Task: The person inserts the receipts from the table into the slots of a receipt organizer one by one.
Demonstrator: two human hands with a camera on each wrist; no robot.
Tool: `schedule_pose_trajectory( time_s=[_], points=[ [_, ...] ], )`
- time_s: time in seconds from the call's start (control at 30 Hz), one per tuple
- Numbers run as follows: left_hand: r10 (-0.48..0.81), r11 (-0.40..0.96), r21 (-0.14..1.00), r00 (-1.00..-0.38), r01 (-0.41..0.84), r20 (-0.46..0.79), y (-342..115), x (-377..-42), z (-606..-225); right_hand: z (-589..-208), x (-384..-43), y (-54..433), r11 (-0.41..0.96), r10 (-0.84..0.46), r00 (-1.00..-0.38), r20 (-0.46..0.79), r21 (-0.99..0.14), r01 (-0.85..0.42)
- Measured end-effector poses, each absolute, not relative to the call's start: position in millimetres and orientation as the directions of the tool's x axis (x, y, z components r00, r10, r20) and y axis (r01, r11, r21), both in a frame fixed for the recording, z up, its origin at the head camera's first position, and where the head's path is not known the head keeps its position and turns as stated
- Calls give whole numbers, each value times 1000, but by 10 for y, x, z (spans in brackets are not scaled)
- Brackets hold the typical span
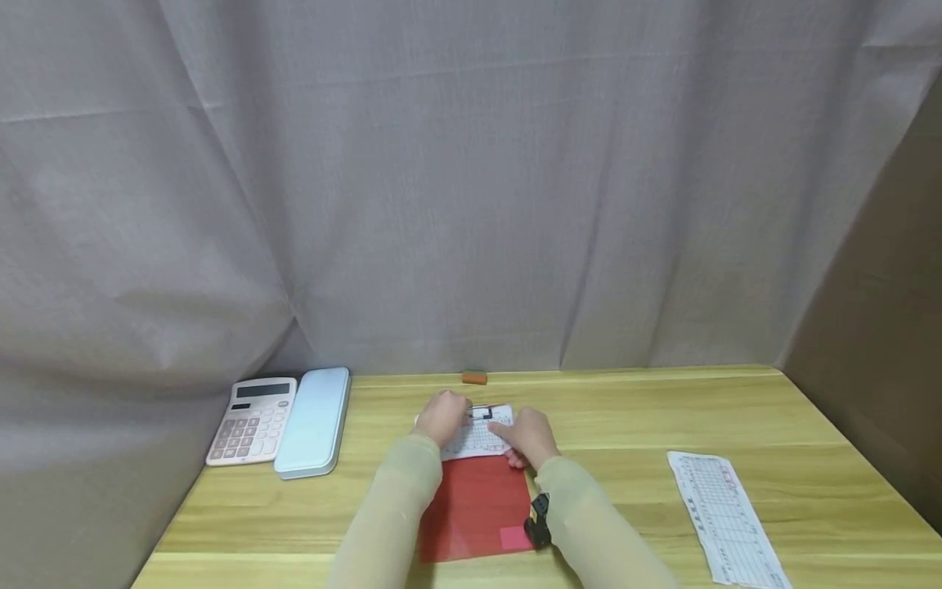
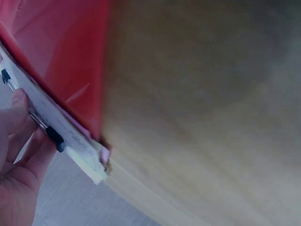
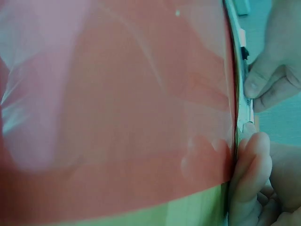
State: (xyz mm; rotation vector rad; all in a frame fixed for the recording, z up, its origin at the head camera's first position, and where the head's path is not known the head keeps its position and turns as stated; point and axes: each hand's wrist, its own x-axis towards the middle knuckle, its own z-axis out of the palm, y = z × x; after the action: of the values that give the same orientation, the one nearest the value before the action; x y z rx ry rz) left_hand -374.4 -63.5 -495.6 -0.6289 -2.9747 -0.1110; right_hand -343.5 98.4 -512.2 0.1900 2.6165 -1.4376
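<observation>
A red plastic clip folder (image 1: 478, 507) lies in front of me, with a creased printed sheet (image 1: 471, 443) across its far end. At that end sits a metal clip (image 1: 481, 412) with black end pieces. My left hand (image 1: 444, 417) pinches the clip's wire (image 2: 35, 117) between thumb and fingers, as the left wrist view shows. My right hand (image 1: 533, 438) grips the right edge of the sheet and folder, its thumb on top of the paper and its fingers (image 3: 254, 165) curled by the edge. A pink label (image 1: 515, 537) shows near the folder's close right corner.
To the left lie a pink and white calculator (image 1: 250, 421) and a light blue case (image 1: 315, 421). A small orange-brown block (image 1: 474, 378) sits at the table's back edge, before a grey curtain (image 1: 471, 204). Another printed sheet (image 1: 727, 519) lies on the right.
</observation>
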Motion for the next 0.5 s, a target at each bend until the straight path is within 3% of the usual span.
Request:
schedule_pose_trajectory(
  time_s=[0.5],
  points=[
    [407, 908, 50, -904, 416, 131, -667, -3777, -5009, -5112, -3406, 1065, 459, 29, -983, -179, -872, 172]
  ],
)
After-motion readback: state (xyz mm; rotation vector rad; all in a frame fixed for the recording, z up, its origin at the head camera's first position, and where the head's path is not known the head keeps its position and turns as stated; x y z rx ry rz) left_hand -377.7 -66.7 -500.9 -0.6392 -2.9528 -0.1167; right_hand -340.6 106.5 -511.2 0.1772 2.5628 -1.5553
